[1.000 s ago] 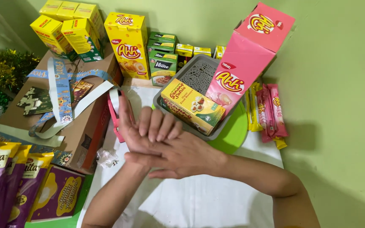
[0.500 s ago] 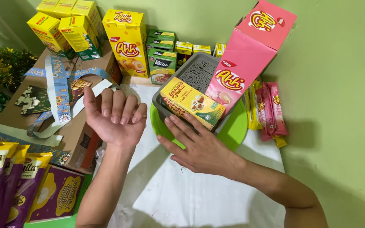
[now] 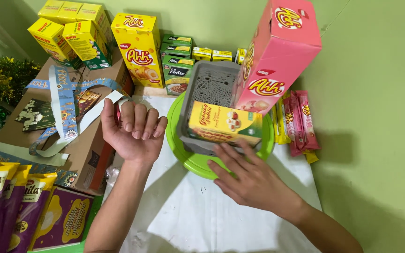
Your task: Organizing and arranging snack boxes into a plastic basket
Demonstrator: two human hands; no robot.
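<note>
Far left, purple snack packs are lying near the counter's edge, beside a brown carton draped with blue ribbon. Left hand is hovering palm up, fingers curling loosely, holding nothing. Right of it, right hand is lying flat, fingers spread wide, fingertips touching the grey basket sitting on a green plate. A yellow box and tall pink box are standing in the basket. Pink wafer packs are lying far right.
</note>
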